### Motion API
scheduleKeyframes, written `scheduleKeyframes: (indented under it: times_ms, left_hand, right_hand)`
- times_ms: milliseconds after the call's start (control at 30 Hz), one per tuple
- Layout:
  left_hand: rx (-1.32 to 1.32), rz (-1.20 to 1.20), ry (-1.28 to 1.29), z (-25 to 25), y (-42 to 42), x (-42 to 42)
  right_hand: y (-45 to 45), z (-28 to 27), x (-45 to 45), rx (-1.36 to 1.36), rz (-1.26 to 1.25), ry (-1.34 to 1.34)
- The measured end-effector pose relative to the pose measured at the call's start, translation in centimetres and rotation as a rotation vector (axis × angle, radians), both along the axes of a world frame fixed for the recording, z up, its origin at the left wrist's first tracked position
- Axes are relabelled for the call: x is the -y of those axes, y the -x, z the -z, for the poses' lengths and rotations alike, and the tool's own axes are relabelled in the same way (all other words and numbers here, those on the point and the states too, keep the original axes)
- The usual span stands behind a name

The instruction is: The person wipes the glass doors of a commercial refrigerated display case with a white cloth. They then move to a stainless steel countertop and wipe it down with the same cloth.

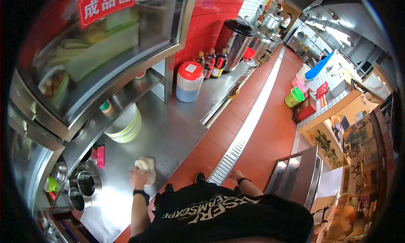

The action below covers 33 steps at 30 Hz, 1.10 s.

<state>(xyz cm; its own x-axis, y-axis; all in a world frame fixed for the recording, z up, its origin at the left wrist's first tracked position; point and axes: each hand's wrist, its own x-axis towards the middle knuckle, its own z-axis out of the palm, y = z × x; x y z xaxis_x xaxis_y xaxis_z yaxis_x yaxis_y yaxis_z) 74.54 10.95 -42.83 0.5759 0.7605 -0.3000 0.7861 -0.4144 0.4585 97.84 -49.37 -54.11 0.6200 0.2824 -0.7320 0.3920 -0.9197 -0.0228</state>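
Observation:
My left hand (138, 178) grips a pale, crumpled cloth (146, 168) against the stainless steel counter (167, 129). A dark watch sits on that wrist. My right hand (235, 176) hangs at my side above the tiled floor, apart from everything, with a dark band at the wrist; its fingers are too small to make out. Beyond the cloth is a stack of white bowls with green rims (126, 126), partly under a steel shelf. To the left of the cloth lies a folded pink cloth (101, 156). Steel pots (86, 183) with dark contents stand at the counter's left end.
A glass-fronted cabinet (104, 53) overhangs the counter. Farther along are a red-lidded tub (190, 81), bottles (218, 62) and a steel drum (235, 43). A drain channel (234, 148) crosses the red floor. Colourful bins (294, 96) and a steel cart (294, 173) stand right; a person (285, 23) is far off.

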Motion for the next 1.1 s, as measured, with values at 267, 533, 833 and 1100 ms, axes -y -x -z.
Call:
scheduleKeyframes:
  times_ms: [267, 533, 833, 1100]
  left_hand:
    - [-0.098, -0.523, -0.134, -1.1, 20.0, -7.5]
    - [-0.038, -0.278, -0.214, 1.2, 16.2, -5.5]
    - [0.054, 0.064, 0.031, -0.3, 3.6, -2.4]
    - [0.060, 0.132, 0.349, -7.3, -4.9, 2.7]
  right_hand:
    - [0.5, -8.6, -18.7, 0.102, -0.050, -0.308]
    - [5.5, -11.0, -27.9, 0.135, -0.064, -0.525]
    - [5.5, -12.2, -26.5, 0.047, -0.190, -0.550]
    - [2.9, -11.0, -19.3, 0.026, -0.009, -0.497]
